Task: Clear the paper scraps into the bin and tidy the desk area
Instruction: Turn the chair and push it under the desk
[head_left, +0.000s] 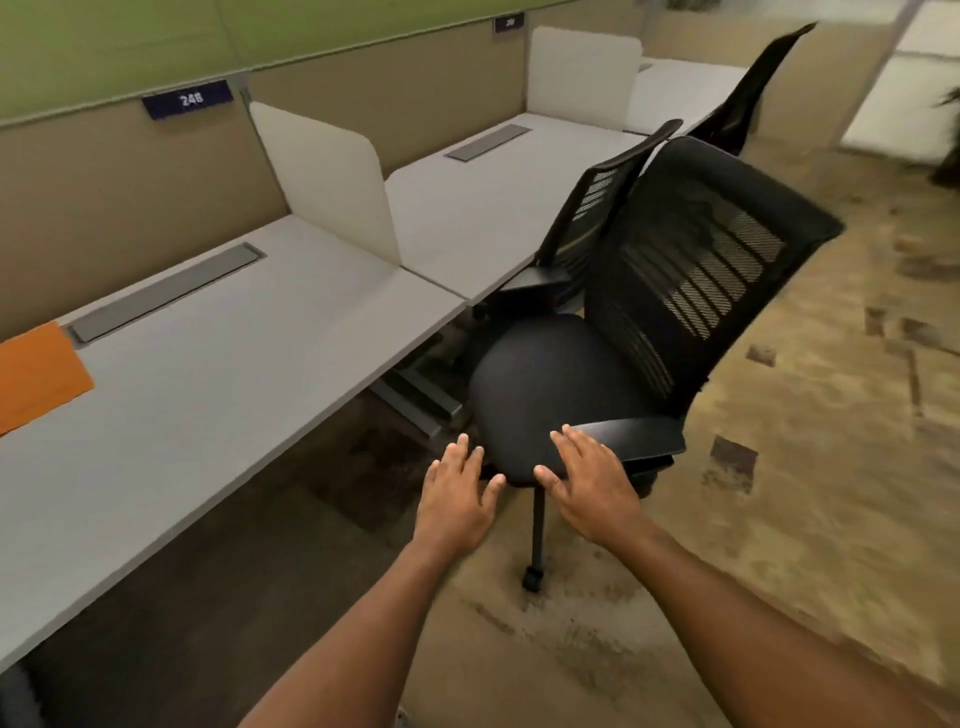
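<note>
Desk bears orange sheet | left hand, right hand spread, released, by black chair

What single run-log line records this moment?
hands: left hand and right hand open, empty | at: office chair seat edge | desk: orange sheet

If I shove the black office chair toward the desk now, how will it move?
The black office chair will probably roll easily: a caster shows under its base. It may swivel rather than travel straight, since both the left hand and right hand are at the seat's front edge, off its centre post. The mesh back looks likely to flex.
</note>
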